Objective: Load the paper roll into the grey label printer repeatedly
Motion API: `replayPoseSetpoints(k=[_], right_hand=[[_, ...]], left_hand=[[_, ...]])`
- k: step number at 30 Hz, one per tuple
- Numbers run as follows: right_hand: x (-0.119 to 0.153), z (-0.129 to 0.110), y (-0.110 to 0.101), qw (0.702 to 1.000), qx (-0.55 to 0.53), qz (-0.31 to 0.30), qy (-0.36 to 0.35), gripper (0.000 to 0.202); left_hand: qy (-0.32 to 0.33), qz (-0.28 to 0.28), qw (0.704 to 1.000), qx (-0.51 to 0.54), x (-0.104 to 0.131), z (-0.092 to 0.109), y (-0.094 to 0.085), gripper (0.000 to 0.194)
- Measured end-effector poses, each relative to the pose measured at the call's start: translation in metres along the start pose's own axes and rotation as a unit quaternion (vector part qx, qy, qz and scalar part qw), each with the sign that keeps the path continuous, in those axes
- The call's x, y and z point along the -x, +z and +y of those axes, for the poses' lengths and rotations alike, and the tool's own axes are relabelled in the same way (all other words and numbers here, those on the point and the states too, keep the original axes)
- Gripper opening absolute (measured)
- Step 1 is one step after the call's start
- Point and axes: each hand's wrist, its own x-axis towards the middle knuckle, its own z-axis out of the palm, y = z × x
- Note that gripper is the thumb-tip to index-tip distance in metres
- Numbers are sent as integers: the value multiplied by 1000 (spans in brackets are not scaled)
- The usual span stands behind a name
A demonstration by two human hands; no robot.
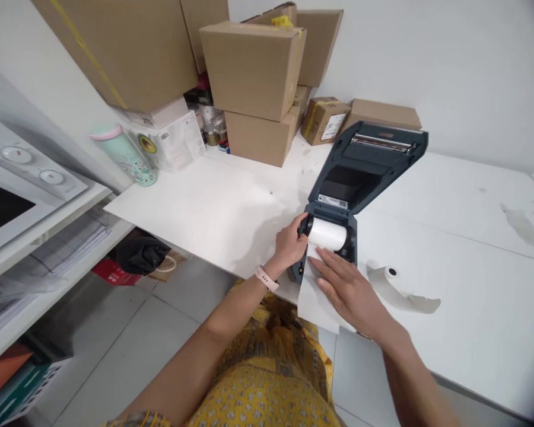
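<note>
A dark blue label printer [352,256] stands on the white table with its lid [369,169] raised. Inside its bay lies a white paper roll [327,234] between black holders. A paper strip [315,299] runs from the roll over the printer's front and hangs past the table edge. My left hand [290,244] grips the printer's left side, with fingertips beside the roll's left end. Lying over the strip, my right hand [345,284] has its fingers stretched out, just in front of the roll. To the right rests a small, partly unwound paper roll [389,279].
Cardboard boxes [251,71] are stacked at the back, with a smaller box [324,121] behind the printer. A mint tumbler [127,157] stands at the table's left end. A microwave [26,178] sits on the shelf at left. The table edge [196,252] runs close to my body.
</note>
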Motion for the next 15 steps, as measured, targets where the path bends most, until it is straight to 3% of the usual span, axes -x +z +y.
replayPoseSetpoints(k=[5, 15], right_hand=[[9, -17, 26, 996, 57, 67, 9, 68], [11, -18, 25, 996, 52, 77, 7, 64]], left_hand=[[7, 3, 1000, 8, -2, -4, 2, 65], [-3, 3, 1000, 20, -1, -4, 2, 63]])
